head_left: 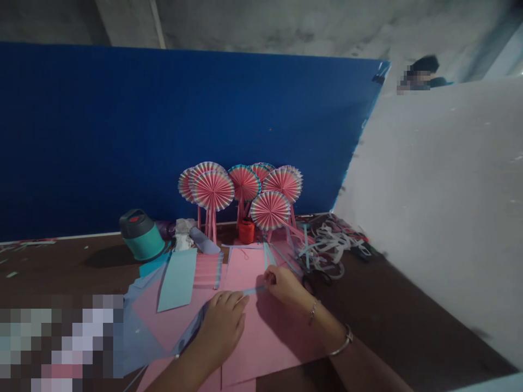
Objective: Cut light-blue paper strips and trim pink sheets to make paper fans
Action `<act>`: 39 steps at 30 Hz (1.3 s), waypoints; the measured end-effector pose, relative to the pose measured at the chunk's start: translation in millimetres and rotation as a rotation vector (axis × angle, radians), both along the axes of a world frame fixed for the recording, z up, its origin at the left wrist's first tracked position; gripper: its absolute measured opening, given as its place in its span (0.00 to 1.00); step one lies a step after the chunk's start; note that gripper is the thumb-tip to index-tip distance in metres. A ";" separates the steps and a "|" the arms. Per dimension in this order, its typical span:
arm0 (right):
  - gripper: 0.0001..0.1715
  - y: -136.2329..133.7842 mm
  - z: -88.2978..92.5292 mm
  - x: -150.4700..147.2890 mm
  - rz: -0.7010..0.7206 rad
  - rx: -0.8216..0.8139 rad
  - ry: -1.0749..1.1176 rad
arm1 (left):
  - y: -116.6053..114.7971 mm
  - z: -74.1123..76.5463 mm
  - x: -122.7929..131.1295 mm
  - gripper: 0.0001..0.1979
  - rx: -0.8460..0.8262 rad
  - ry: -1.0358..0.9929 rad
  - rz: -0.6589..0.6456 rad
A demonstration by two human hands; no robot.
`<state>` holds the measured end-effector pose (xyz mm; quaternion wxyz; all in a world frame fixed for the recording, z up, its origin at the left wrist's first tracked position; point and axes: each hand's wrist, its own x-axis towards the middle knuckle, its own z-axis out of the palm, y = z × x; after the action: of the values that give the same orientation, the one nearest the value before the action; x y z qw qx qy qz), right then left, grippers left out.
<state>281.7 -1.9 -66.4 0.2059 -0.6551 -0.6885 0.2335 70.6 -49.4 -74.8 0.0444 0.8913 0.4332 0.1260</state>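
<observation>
My left hand (223, 324) and my right hand (284, 285) pinch a narrow light blue paper strip (254, 291) between them, above a pink paper sheet (269, 332). A bangle and a thin bracelet circle my right wrist. Left of my hands lie a light blue card (177, 280) and a pleated pink paper piece (206, 270). Several pink pleated paper fans on sticks (245, 196) stand behind, around a red spool (246, 231). Dark scissors (314, 283) lie just beyond my right hand.
A green and grey flask (141, 235) stands on the brown table (73, 267) against a blue board (163, 125). A heap of paper strips (330, 245) lies at the right, beside a white board (429, 218). A blurred patch (57, 343) covers the lower left corner.
</observation>
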 end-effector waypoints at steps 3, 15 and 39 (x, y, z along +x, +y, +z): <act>0.16 1.9 -1.4 4.7 -0.014 -0.016 -0.034 | 0.0 -1.2 -0.3 0.19 -0.013 -0.003 0.004; 0.07 2.8 -0.3 17.3 0.032 0.096 -0.097 | -0.5 -1.5 1.1 0.19 0.034 -0.007 -0.018; 0.10 11.4 5.5 52.6 -0.332 0.208 -0.384 | 6.5 4.5 -17.0 0.17 0.100 0.022 0.009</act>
<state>334.3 9.5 -60.9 0.1734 -0.7666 -0.6183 -0.0039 53.6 -42.9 -70.3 -0.0054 0.8918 0.4309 0.1376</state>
